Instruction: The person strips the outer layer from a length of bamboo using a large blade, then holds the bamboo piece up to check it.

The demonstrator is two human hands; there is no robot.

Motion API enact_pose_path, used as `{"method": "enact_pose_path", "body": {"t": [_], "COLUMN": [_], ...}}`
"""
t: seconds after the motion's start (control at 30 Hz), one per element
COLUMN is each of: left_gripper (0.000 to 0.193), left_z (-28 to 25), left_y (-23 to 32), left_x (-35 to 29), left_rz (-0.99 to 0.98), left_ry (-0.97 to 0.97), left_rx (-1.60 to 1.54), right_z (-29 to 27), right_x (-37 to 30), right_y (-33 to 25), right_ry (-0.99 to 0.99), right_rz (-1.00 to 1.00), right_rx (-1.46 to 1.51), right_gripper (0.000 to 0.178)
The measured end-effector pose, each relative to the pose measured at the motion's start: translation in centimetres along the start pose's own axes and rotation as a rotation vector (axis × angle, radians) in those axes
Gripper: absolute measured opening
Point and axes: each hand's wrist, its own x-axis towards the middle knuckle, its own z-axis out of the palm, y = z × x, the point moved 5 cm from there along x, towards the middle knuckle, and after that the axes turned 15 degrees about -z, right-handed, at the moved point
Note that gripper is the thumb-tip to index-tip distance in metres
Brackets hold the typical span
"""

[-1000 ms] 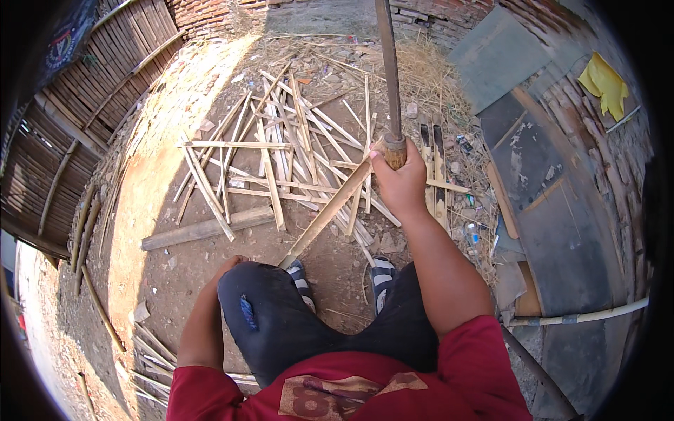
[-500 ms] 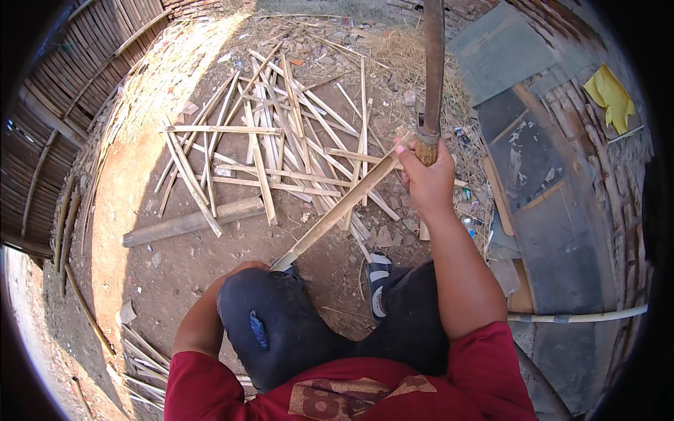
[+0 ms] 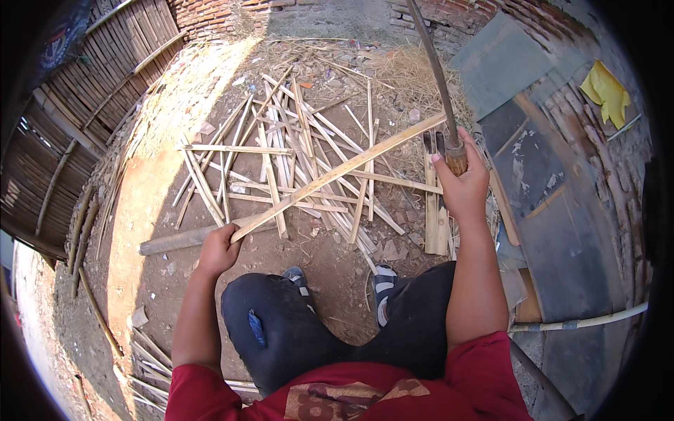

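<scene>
My left hand (image 3: 220,250) is closed round the near end of a long pale bamboo strip (image 3: 337,170), in front of my left knee. The strip slants up to the right over a pile of strips. My right hand (image 3: 465,184) grips the wooden handle (image 3: 456,161) of a machete, its fingers wrapped round it and the thumb on the near side. The long dark blade (image 3: 437,67) points away from me. The strip's far end lies close by the blade's base; whether they touch, I cannot tell.
A loose pile of bamboo strips (image 3: 274,186) covers the ground ahead, with a thick bamboo pole (image 3: 168,243) beside it. Wider split bamboo pieces (image 3: 435,228) lie below my right hand. Dark boards (image 3: 562,203) stand on the right, a bamboo wall (image 3: 133,63) on the left.
My left hand has come up from beside the left knee with the strip. The strip's far end has left my right hand's fingers. The right hand has shifted right and nearer, with the machete.
</scene>
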Motion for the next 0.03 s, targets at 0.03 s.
{"method": "enact_pose_path", "body": {"t": [0.03], "left_gripper": [0.012], "left_z": [-1.75], "left_y": [2.28], "left_x": [0.26], "left_rz": [-0.029], "left_ry": [0.027], "left_rx": [0.064], "right_z": [-0.74], "right_x": [0.22], "right_y": [-0.25], "right_ry": [-0.031], "right_rz": [-0.106], "right_rx": [-0.139], "right_gripper": [0.062]}}
